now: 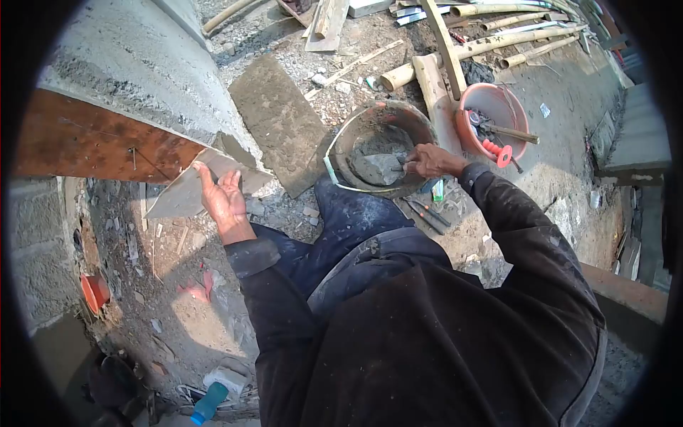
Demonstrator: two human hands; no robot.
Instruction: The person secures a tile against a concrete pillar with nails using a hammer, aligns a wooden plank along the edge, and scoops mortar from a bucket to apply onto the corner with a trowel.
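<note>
My right hand (432, 161) is closed round the handle of a trowel, whose grey blade (379, 169) rests in wet mortar inside a round bucket (420, 128) before my knees. On the left, my left hand (223, 196) is raised with its fingers apart, against a thin grey board (178, 196). The board lies at the lower edge of the concrete column (149, 67), next to a rust-brown panel (99, 142). Whether the fingers grip the board's edge or only touch it is hard to tell.
A flat mortar-stained sheet (277, 121) lies left of the bucket. To the right stands a pink bucket (523, 117) of tools. Pliers (429, 215) lie near my knee. Bamboo poles (484, 48) and planks are at the back; a blue bottle (209, 403) is at bottom left.
</note>
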